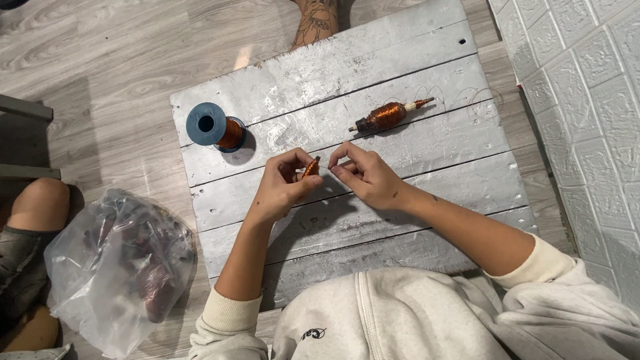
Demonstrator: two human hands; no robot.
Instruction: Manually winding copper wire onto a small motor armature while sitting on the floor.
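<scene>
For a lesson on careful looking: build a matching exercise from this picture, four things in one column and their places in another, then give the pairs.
1 blue spool
2 long copper coil
3 small copper coil
4 plastic bag

A on the floor, left of the board
B pinched in the left hand
C upright, board's far left
D lying beyond the right hand

Pairs: 1-C, 2-D, 3-B, 4-A

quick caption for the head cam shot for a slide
Left hand pinches a small copper wire coil, right hand beside it, above a grey plank board.

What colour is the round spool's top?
Blue; the spool stands on the grey board, clearest in the head view.
</scene>
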